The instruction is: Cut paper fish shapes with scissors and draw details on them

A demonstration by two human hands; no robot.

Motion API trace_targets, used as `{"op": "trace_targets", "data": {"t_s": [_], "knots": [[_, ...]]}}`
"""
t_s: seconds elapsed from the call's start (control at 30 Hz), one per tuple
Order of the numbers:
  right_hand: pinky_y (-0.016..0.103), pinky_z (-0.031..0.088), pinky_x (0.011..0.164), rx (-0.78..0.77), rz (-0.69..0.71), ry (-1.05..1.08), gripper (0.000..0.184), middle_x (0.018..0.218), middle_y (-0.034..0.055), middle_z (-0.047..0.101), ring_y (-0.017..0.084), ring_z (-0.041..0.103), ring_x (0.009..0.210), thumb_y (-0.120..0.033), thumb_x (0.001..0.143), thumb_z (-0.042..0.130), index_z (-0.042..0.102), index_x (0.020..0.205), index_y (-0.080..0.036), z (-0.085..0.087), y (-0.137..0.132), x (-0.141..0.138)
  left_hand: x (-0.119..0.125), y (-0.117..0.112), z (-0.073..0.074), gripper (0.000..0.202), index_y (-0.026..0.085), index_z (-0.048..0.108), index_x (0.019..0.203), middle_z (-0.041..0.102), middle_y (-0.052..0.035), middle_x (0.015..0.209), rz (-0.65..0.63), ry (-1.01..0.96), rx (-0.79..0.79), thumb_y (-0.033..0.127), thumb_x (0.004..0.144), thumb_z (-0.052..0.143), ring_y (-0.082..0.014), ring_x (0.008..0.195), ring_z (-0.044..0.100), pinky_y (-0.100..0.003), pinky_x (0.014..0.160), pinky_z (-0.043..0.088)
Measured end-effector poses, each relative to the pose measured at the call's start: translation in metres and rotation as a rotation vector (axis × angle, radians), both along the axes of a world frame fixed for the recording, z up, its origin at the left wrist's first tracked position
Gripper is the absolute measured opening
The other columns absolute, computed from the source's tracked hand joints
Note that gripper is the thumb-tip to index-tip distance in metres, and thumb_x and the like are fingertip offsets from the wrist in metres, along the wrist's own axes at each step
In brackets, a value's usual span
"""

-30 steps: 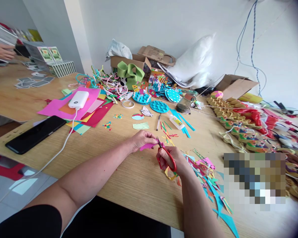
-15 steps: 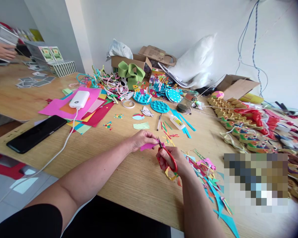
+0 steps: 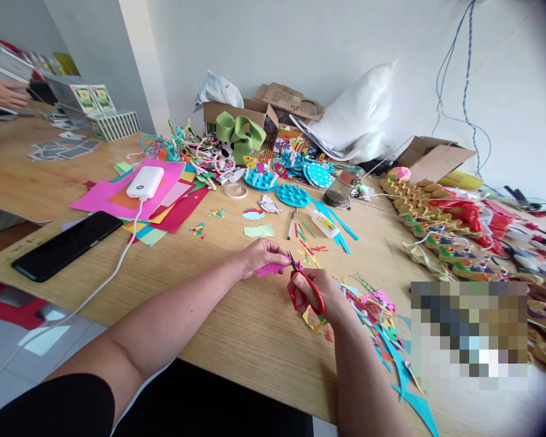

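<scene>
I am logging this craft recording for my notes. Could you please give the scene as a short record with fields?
Left hand: pinches a pink paper piece above the table
Right hand: grips red scissors, blades at the paper's edge
Beside right hand: pile of coloured paper scraps
Ahead of hands: glue bottle, teal discs, green bow
Left part of table: black phone, white power bank on coloured sheets
Other person's hand: at the far left edge

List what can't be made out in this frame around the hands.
- Head view, pink paper: outline mostly covered by the left hand.
- Head view, scissors in the right hand: blades too small to tell open or closed.
- Glue bottle: label too small to read.
- Pixelated block hides the table there.
</scene>
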State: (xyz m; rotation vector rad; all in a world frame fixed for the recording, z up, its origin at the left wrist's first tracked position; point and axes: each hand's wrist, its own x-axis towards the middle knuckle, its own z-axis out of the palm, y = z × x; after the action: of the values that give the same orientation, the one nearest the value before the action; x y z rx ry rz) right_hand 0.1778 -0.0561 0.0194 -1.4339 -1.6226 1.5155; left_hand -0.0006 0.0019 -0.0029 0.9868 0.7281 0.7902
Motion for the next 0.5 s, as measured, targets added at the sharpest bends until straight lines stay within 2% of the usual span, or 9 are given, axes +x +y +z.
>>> {"op": "trace_targets", "data": {"t_s": [0.17, 0.33, 0.5], "knots": [[0.022, 0.039, 0.038, -0.006, -0.002, -0.012, 0.050, 0.043, 0.0001, 0.058, 0.013, 0.054, 0.036, -0.065, 0.070, 0.068, 0.058, 0.061, -0.017, 0.0019, 0.0003, -0.0012, -0.0013, 0.0005, 0.0016, 0.025, 0.012, 0.070, 0.066, 0.066, -0.0024, 0.061, -0.008, 0.009, 0.014, 0.029, 0.053, 0.084, -0.0112, 0.053, 0.056, -0.026, 0.055, 0.043], [0.022, 0.037, 0.038, -0.007, -0.007, -0.032, 0.050, 0.042, -0.0002, 0.057, 0.013, 0.054, 0.036, -0.065, 0.069, 0.068, 0.057, 0.060, -0.017, 0.0034, 0.0004, -0.0016, -0.0038, 0.0024, 0.0009, 0.021, 0.012, 0.071, 0.068, 0.062, -0.0012, 0.054, -0.039, 0.065, 0.063, 0.031, 0.060, 0.078, -0.0095, 0.051, 0.053, -0.022, 0.053, 0.036], [0.022, 0.037, 0.039, 0.000, 0.022, -0.036, 0.047, 0.044, 0.0000, 0.059, 0.013, 0.055, 0.037, -0.063, 0.072, 0.067, 0.058, 0.061, -0.018, 0.0022, 0.0010, 0.0002, -0.0041, 0.0023, 0.0011, 0.020, 0.013, 0.070, 0.068, 0.062, -0.0003, 0.055, -0.036, 0.090, 0.071, 0.031, 0.060, 0.077, -0.0095, 0.052, 0.052, -0.023, 0.053, 0.036]]}}
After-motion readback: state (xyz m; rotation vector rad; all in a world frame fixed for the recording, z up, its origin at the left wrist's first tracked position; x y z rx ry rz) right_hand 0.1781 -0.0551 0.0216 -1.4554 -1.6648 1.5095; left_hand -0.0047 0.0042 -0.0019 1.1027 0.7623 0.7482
